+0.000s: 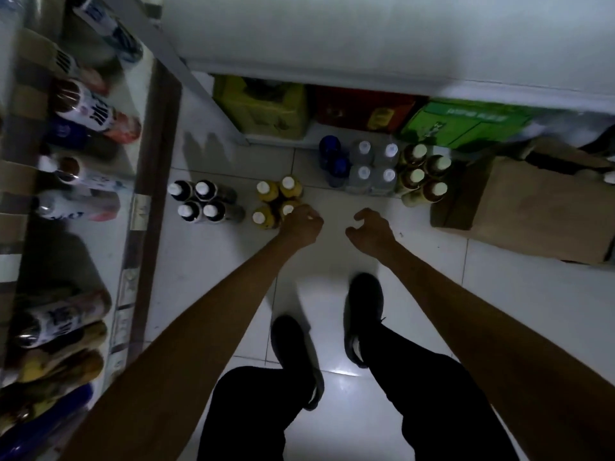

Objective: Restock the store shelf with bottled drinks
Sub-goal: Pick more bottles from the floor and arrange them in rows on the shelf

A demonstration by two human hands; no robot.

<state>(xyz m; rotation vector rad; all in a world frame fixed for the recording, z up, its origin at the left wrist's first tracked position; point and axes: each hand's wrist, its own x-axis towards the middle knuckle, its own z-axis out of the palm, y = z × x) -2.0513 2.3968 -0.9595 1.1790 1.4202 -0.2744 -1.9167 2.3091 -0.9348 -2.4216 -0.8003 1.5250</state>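
Several yellow bottles (pixel 278 202) with white caps stand in a cluster on the white tiled floor. My left hand (pixel 301 224) reaches down onto the near right bottle of that cluster, fingers curled over its cap. My right hand (pixel 371 229) hovers just to the right above bare floor, fingers loosely curled and holding nothing. To the left stand several dark bottles (pixel 201 202) with white caps. Further back are blue bottles (pixel 332 161), clear bottles (pixel 374 169) and brownish bottles (pixel 424 176). The store shelf (pixel 146 168) at the left carries bottles lying in rows.
A brown cardboard box (pixel 532 207) sits on the floor at the right. Yellow (pixel 263 108), red (pixel 362 109) and green cartons (pixel 466 124) fill the low shelf at the back. My feet in dark shoes (pixel 364 314) stand on the tiles below my hands.
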